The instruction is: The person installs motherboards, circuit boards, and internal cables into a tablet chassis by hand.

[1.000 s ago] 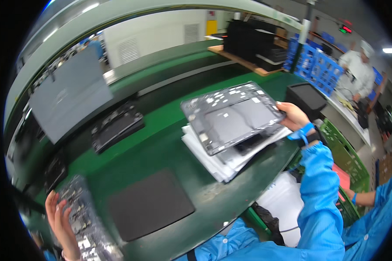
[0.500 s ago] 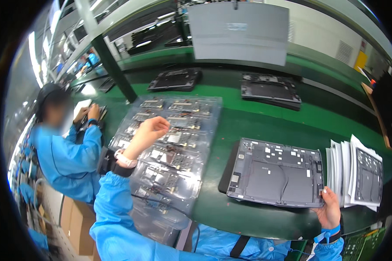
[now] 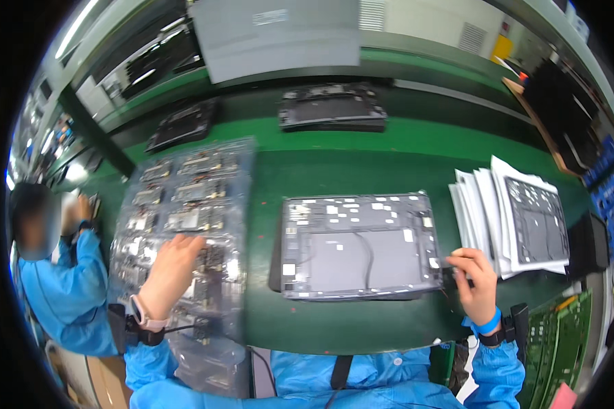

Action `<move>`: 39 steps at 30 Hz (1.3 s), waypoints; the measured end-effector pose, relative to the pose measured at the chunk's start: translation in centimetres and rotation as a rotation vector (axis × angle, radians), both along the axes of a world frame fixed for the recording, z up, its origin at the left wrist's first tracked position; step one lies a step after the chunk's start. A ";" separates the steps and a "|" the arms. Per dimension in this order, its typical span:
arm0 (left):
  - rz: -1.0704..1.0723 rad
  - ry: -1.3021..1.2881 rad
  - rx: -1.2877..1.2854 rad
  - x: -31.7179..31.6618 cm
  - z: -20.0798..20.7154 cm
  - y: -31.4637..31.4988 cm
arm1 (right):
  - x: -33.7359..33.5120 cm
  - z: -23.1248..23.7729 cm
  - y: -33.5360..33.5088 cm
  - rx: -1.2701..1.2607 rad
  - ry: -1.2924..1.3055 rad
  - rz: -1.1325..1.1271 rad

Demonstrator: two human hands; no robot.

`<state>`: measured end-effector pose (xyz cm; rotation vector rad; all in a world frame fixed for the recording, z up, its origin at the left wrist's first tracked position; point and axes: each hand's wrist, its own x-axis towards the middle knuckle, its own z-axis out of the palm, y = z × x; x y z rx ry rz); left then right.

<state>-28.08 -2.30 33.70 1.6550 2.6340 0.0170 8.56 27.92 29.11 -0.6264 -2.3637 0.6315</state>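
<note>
My left hand [image 3: 174, 266] is over a clear plastic tray [image 3: 211, 371] with several circuit boards [image 3: 191, 218] in its pockets. Its fingers are curled together, and anything between them is hidden. A dark grey tablet housing [image 3: 331, 255], dotted with white patches, lies with its inner side up in front of me. A black cable [image 3: 368, 262] curves down its middle. Beside the housing's right edge is my right hand [image 3: 476, 283], fingers bent and thumb apart, with nothing seen in its grip. Under the housing, another dark slab [image 3: 275, 266] sticks out at the left.
White sheets [image 3: 481, 211] stand at the right, the front one bearing a housing picture. Dark housings [image 3: 331, 109] rest on the back ledge below a grey panel [image 3: 280, 37]. At the left a co-worker in a blue sleeve [image 3: 61, 286] handles something. Green racks [image 3: 556, 341] stand lower right.
The view has swung right. My right hand has let go of the housing's lower right corner, and the housing lies flatter. My left hand has moved nearer to me over the tray.
</note>
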 end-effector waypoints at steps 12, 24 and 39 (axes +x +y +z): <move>0.013 -0.353 0.051 -3.6 1.6 1.6 | 3.4 -0.1 1.1 0.454 -0.171 0.405; -0.485 -1.519 1.412 14.1 7.0 -1.6 | -3.2 1.2 -1.1 -0.583 0.298 0.187; -0.106 -2.100 0.966 16.1 10.6 -3.9 | -5.5 1.5 -1.2 -0.708 0.424 0.144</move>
